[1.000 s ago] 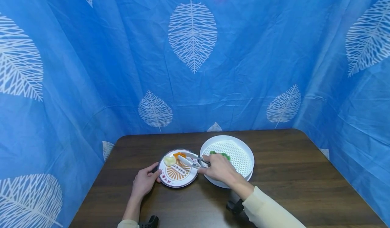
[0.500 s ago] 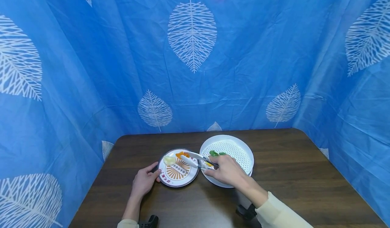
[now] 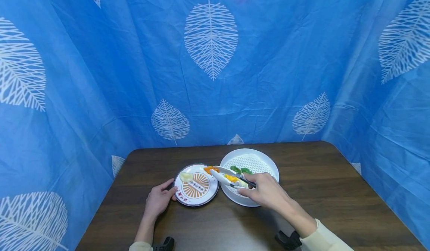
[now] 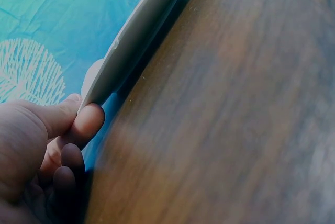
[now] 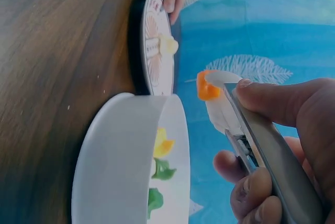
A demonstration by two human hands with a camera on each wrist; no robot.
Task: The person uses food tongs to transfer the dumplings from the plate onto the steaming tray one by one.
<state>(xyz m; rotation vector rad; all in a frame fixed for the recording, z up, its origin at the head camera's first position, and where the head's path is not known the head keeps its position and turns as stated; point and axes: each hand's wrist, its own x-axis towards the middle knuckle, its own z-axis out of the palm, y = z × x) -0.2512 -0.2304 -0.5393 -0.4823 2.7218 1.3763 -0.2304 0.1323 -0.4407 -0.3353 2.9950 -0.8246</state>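
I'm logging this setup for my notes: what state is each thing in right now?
Tongs: held in the right hand, closed on the orange piece
Orange piece: gripped, held up
Plate: face up, rim pinched by the left hand
Pale piece: lying on the plate
White bowl: upright, uncovered
Yellow piece: inside the bowl
Green pieces: inside the bowl

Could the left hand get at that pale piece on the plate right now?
Probably yes: the left hand grips the plate close by, and nothing covers the pale piece, though the hand would likely need to let go first.
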